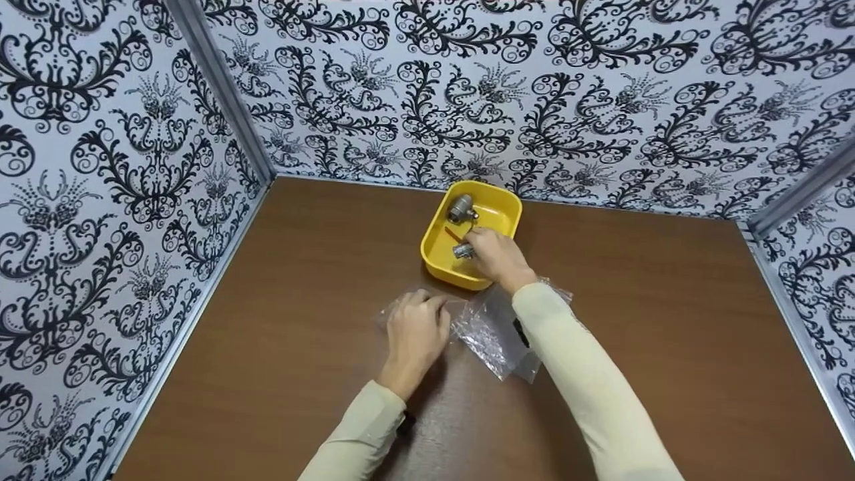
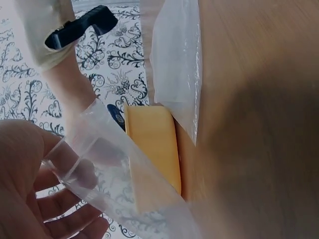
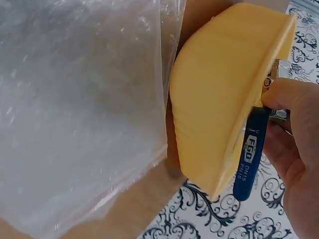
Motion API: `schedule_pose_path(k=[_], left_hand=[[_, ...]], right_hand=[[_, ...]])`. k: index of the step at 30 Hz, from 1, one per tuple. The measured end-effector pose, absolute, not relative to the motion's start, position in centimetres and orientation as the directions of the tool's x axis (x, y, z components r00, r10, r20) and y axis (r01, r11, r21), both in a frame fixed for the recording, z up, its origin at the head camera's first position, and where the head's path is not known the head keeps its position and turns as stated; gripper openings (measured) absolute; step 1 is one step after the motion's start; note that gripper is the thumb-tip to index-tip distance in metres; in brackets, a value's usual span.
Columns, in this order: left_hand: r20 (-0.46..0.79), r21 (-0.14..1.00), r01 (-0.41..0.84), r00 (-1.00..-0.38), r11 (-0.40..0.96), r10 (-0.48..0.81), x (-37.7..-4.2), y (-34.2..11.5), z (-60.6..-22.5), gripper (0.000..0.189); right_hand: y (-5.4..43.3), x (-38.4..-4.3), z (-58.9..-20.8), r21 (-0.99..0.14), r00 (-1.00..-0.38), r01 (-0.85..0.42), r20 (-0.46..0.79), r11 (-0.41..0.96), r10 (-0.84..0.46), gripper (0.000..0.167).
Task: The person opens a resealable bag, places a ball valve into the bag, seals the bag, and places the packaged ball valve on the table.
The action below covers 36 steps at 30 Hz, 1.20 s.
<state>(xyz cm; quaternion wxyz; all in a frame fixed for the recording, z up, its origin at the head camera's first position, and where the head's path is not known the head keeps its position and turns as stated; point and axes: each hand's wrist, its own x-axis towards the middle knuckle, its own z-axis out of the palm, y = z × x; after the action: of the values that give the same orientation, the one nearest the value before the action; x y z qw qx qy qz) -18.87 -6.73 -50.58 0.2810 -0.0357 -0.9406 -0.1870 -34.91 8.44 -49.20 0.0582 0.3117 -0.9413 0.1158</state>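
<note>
My right hand (image 1: 495,255) reaches over the yellow bin (image 1: 437,262) and grips a small metal ball valve (image 1: 462,250). In the right wrist view its blue lever (image 3: 251,154), lettered FGO DN15 PN16, points down past the bin's rim. A larger metal valve (image 1: 460,208) lies at the far left inside the bin, and an orange-red lever (image 1: 453,234) shows near it. In front of the bin, my left hand (image 1: 415,327) pinches the edge of a clear plastic bag (image 2: 129,172) between thumb and fingers.
More clear plastic bags (image 1: 491,334) lie on the brown table (image 1: 320,267), partly under my right forearm. Patterned walls (image 1: 427,100) close off the back and both sides, with grey metal strips (image 1: 220,87) at the corners.
</note>
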Motion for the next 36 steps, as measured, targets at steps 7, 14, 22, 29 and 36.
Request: schedule_pose_path(k=[7, 14, 22, 29, 36], left_hand=[[0.46, 0.331, 0.135, -0.887, 0.934, -0.035, -19.0, -5.2, -50.3, 0.016], [0.412, 0.324, 0.097, -0.91, 0.941, -0.048, -19.3, -3.9, -50.2, 0.016], [0.378, 0.325, 0.054, -0.923, 0.944, -0.078, -19.9, -2.6, -49.8, 0.018], [0.424, 0.303, 0.047, -0.901, 0.952, -0.091, -20.2, -2.2, -49.5, 0.018], [0.452, 0.309, 0.069, -0.888, 0.948, -0.083, -19.9, -1.5, -49.8, 0.022]], right_hand=[[10.6, -32.7, -47.9, -0.172, -0.767, -0.64, 0.195, 0.748, -0.611, 0.028], [12.9, -30.0, -47.4, -0.133, -0.705, -0.695, 0.324, 0.707, -0.631, 0.028], [14.7, -26.2, -46.1, -0.144, -0.663, -0.721, 0.431, 0.678, -0.613, 0.033], [14.7, -23.6, -45.6, -0.138, -0.625, -0.753, 0.456, 0.643, -0.634, 0.033], [14.7, -22.4, -46.7, -0.043, -0.554, -0.808, 0.392, 0.587, -0.734, 0.034]])
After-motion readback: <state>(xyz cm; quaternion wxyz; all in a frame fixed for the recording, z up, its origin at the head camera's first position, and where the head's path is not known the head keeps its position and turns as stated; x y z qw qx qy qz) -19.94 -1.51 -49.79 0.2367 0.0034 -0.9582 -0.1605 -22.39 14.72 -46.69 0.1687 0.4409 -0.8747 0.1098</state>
